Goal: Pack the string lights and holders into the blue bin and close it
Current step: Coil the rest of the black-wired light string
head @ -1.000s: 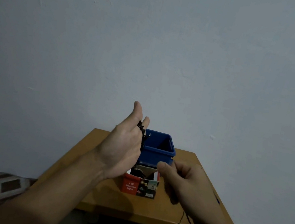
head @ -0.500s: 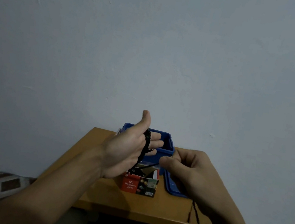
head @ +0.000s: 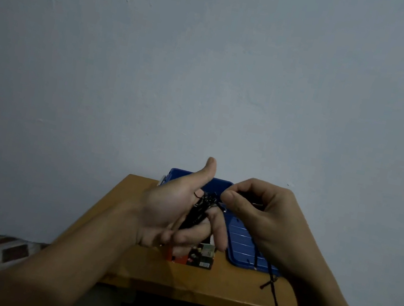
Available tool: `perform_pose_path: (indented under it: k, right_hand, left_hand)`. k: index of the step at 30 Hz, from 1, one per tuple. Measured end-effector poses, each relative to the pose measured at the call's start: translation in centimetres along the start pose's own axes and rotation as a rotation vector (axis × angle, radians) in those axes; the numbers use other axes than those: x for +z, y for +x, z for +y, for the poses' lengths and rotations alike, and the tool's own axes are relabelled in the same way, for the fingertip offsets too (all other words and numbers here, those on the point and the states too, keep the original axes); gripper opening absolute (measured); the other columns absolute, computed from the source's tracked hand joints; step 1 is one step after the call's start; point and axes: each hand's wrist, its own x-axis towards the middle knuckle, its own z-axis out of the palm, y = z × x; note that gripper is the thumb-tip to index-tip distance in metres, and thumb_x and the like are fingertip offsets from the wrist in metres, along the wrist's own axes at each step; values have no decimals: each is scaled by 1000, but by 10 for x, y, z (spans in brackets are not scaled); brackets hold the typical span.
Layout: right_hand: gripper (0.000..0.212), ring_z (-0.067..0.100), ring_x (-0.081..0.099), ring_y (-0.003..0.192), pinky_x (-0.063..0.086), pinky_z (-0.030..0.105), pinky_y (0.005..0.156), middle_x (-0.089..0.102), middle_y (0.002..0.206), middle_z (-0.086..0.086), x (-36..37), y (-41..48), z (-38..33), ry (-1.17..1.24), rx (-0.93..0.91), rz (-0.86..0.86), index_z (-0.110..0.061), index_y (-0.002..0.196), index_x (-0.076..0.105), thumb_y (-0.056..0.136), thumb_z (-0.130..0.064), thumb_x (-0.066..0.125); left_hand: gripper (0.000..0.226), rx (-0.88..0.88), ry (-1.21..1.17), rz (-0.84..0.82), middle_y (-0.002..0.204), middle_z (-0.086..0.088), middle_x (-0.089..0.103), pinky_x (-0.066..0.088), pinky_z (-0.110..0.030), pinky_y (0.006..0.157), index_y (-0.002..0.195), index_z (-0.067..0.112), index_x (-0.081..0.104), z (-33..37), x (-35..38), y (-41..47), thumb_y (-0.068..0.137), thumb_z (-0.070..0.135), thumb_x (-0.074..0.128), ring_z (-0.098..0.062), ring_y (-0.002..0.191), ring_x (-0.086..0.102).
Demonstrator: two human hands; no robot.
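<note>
Over the wooden bench (head: 147,270), the left hand (head: 171,212) stands thumb-up with the black string lights (head: 199,210) coiled round its curled fingers. The right hand (head: 266,223) pinches the strand just beside the coil, and the loose end trails down over the blue lid (head: 240,243). The blue bin (head: 221,184) stands open behind the hands, and a red box (head: 194,258) sits below them.

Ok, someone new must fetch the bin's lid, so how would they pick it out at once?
Find the wooden table against the wall, then the red carton on it. Right of that carton, partly behind the right hand, lies the lid: blue like the bin behind, but flat and ribbed.
</note>
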Motion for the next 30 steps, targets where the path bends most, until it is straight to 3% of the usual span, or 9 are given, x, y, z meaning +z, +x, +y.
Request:
perform_pose_path:
  k: [4, 9, 18, 21, 24, 26, 28, 30]
  right_hand:
    - [13, -5, 55, 44, 40, 6, 45, 60, 52, -16, 0, -3, 0, 176, -2, -62, 5, 93, 66, 96, -5, 57]
    - [19, -5, 52, 43, 38, 7, 43, 58, 51, -18, 4, -1, 1, 105, 29, -63, 0, 93, 70, 96, -16, 59]
    - [20, -2, 49, 43, 35, 9, 43, 58, 55, -14, 14, -2, 14, 113, 57, -49, -9, 99, 69, 97, -25, 58]
    - [16, 1, 35, 41, 29, 17, 44, 50, 57, -5, 18, -3, 18, 157, 78, -20, -15, 98, 64, 99, -29, 56]
    - [20, 14, 46, 44, 36, 23, 44, 60, 65, 9, 21, -5, 17, 226, 88, -11, -13, 96, 65, 99, -29, 53]
    - [26, 39, 53, 57, 47, 45, 53, 68, 72, 12, 22, -7, 17, 233, 85, -24, -19, 89, 69, 96, -37, 52]
    - [31, 37, 54, 59, 49, 61, 64, 67, 67, 8, 23, -10, 20, 229, 114, -29, -24, 80, 69, 100, -37, 51]
    - [27, 40, 59, 65, 50, 65, 68, 68, 72, 9, 23, -11, 25, 228, 137, -32, -25, 88, 70, 104, -34, 50]
  left_hand:
    - [96, -41, -17, -83, 32, 2, 33, 30, -22, 36, 56, 4, 63, 1, -1, -1, 83, 87, 21, -9, 25, 24]
    - [80, -62, -138, -154, 32, 2, 32, 26, -23, 36, 44, 17, 34, 0, -2, 1, 86, 85, 27, -9, 25, 27]
    - [69, -49, -204, -315, 34, -2, 43, 31, -24, 35, 44, 17, 43, -2, -4, 1, 93, 66, 41, -11, 26, 36]
    - [57, 43, -299, -354, 41, -5, 52, 40, -26, 41, 54, 13, 53, -3, -4, 1, 96, 51, 42, -14, 33, 45]
    - [50, 163, -347, -327, 62, -12, 65, 50, -34, 62, 75, 6, 61, -5, -3, 3, 100, 39, 31, -22, 51, 59]
    - [52, 208, -385, -319, 81, -18, 70, 52, -40, 76, 91, 1, 62, -5, -1, 4, 103, 36, 26, -27, 70, 68]
    - [56, 243, -432, -343, 97, -24, 70, 52, -42, 87, 105, -5, 61, -5, 0, 5, 104, 39, 27, -33, 87, 70]
    - [61, 277, -464, -358, 107, -27, 68, 49, -45, 96, 116, -9, 59, -2, 0, 5, 103, 44, 32, -37, 98, 67]
